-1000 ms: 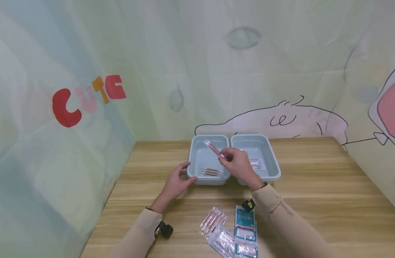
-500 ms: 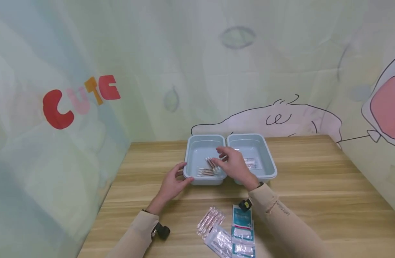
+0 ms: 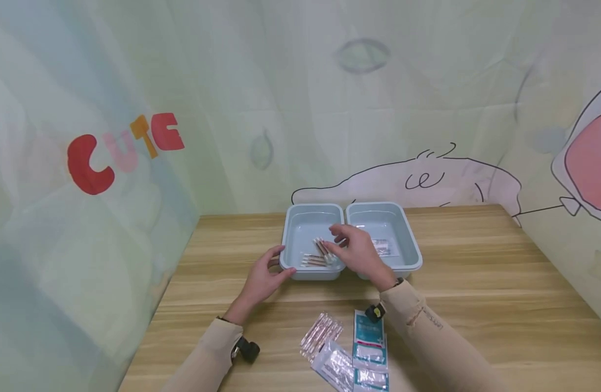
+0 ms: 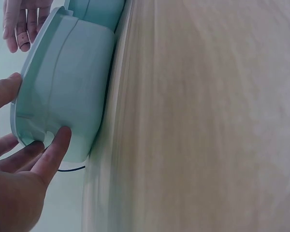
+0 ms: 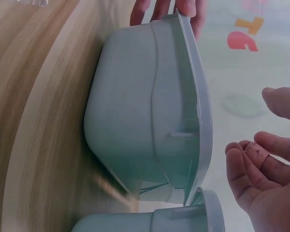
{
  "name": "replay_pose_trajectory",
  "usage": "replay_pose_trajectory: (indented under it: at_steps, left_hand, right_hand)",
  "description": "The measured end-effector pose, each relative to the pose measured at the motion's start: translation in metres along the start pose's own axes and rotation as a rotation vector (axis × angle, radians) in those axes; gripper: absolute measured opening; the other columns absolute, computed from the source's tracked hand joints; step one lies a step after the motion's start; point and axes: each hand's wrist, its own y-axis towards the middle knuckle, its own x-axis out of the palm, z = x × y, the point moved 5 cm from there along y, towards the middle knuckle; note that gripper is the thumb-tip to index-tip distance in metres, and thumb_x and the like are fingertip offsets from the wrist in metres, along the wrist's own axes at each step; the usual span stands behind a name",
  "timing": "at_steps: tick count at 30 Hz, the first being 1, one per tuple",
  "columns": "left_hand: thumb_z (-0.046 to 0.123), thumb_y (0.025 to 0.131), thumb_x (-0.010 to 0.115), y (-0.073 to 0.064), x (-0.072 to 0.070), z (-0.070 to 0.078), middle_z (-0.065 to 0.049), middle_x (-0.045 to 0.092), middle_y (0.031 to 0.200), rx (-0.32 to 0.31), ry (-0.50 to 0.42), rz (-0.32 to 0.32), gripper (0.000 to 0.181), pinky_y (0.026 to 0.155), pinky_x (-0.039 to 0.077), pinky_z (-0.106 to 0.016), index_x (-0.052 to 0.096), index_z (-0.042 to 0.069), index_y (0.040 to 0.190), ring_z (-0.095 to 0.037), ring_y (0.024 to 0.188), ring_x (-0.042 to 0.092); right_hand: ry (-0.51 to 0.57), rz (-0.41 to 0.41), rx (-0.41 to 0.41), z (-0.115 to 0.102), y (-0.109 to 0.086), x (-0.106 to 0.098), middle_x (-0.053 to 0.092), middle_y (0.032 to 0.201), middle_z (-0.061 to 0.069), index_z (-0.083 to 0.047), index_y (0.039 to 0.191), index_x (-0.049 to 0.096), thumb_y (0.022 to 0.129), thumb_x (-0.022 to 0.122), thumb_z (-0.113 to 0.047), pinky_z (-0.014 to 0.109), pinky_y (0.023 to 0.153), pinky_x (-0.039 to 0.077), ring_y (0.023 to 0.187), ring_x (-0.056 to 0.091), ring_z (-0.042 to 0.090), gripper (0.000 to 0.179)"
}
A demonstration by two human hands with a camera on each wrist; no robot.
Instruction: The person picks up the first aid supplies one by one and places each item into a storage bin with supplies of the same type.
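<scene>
Two pale blue plastic tubs stand side by side. My left hand [image 3: 262,277] holds the near left corner of the left tub [image 3: 312,275], thumb at the front rim and fingers along the side; the left wrist view shows fingertips [image 4: 64,133] against its wall. Inside that tub lie several brown cotton swabs with white ends [image 3: 314,261], and a slanted bunch of swabs [image 3: 322,248] rests near its right side. My right hand [image 3: 357,249] hovers over the tub's right edge, thumb and fingers apart, holding nothing in the right wrist view. One finger there wears a plaster [image 5: 256,153].
The right tub [image 3: 412,239] contains clear flat packets [image 3: 382,247]. Nearer on the wooden table [image 3: 477,305] lie more wrapped swabs [image 3: 321,335], a clear packet [image 3: 335,363] and teal-and-clear packets [image 3: 369,340]. A printed curtain [image 3: 231,109] hangs behind the table.
My right hand lowered the swabs it pinched into the left tub and let them go. They now lie slanted beside the others. The left hand stays at the tub's corner.
</scene>
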Motion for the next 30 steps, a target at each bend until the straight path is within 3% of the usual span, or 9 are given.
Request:
replay_pose_trajectory:
  at_steps: [13, 23, 30]
  left_hand:
    - [0.019, 0.083, 0.078, 0.002, -0.001, -0.001, -0.024, 0.05, 0.141, 0.001, 0.006, -0.004, 0.068, 0.087, 0.058, -0.038, 0.046, 0.002, 0.141, -0.039, 0.118, 0.059]
    - [0.014, 0.083, 0.078, 0.002, 0.0, 0.0, -0.026, 0.05, 0.139, 0.001, -0.009, -0.001, 0.067, 0.087, 0.057, -0.036, 0.046, 0.001, 0.14, -0.041, 0.118, 0.059]
    - [0.016, 0.083, 0.078, 0.0, 0.001, -0.002, -0.025, 0.049, 0.14, 0.006, -0.001, 0.001, 0.068, 0.088, 0.057, -0.036, 0.046, 0.002, 0.141, -0.041, 0.118, 0.059]
  right_hand:
    - [0.022, -0.001, -0.083, -0.009, -0.016, -0.007, 0.069, 0.11, 0.009, -0.008, 0.121, 0.064, 0.086, 0.075, -0.027, 0.041, 0.077, 0.059, 0.091, 0.067, 0.023, 0.041]
    - [0.002, -0.042, -0.159, -0.015, -0.042, -0.002, 0.068, 0.108, 0.004, -0.011, 0.122, 0.064, 0.085, 0.076, -0.031, 0.028, 0.073, 0.057, 0.091, 0.065, 0.022, 0.044]
    - [0.028, -0.064, -0.167, -0.016, -0.06, 0.003, 0.068, 0.105, 0.005, -0.012, 0.12, 0.065, 0.082, 0.078, -0.03, 0.033, 0.07, 0.057, 0.086, 0.064, 0.022, 0.044]
